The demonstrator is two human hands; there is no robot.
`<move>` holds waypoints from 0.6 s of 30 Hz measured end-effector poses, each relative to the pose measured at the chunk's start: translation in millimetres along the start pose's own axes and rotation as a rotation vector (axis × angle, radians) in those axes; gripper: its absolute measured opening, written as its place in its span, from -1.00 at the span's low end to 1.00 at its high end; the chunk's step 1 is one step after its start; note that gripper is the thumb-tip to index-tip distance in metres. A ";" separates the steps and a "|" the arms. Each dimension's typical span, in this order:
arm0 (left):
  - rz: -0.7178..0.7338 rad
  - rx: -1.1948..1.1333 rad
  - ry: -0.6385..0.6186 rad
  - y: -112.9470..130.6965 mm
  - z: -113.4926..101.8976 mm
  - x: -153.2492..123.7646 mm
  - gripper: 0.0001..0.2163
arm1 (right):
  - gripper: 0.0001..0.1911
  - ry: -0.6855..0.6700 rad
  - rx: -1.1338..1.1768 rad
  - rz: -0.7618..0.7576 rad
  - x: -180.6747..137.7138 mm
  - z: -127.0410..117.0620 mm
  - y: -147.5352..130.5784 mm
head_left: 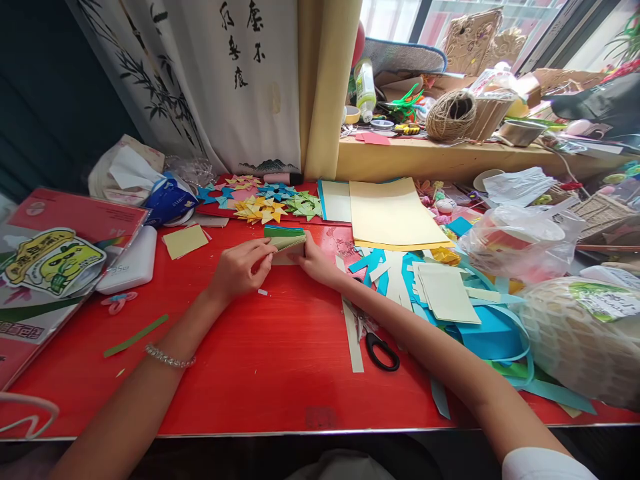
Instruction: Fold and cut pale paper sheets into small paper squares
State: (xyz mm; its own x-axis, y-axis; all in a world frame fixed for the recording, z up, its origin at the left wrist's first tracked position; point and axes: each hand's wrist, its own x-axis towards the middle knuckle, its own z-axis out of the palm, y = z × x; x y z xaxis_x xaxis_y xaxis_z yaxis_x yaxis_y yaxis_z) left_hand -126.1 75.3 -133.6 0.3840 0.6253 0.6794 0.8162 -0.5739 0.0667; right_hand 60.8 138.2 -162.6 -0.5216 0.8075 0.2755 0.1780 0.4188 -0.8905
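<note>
Near the middle of the red table, my left hand pinches the left edge of a folded sheet of paper, pale olive on the side facing me. At its other end, my right hand grips the paper's right edge with the fingers closed around it. Green paper with a blue edge shows just behind the sheet; whether it lies on the table or is held too, I cannot tell. A beige layer shows below the fold. A small white scrap lies below my left hand.
Black-handled scissors and a pale paper strip lie under my right forearm. Folded paper stars sit behind my hands. Cream sheets, blue offcuts and square papers fill the right. Yellow squares lie left.
</note>
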 end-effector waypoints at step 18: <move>-0.575 -0.550 -0.269 -5.7 9.4 10.4 -0.73 | -0.66 -0.078 0.084 0.115 -6.1 -5.5 -14.2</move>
State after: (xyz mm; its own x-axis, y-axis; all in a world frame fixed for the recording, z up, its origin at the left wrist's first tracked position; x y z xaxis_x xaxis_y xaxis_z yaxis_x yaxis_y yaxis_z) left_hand -122.7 90.0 -133.7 0.1189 0.9640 0.2377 0.6162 -0.2593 0.7437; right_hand 66.0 129.6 -149.7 -0.5656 0.8120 0.1440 0.1716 0.2867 -0.9425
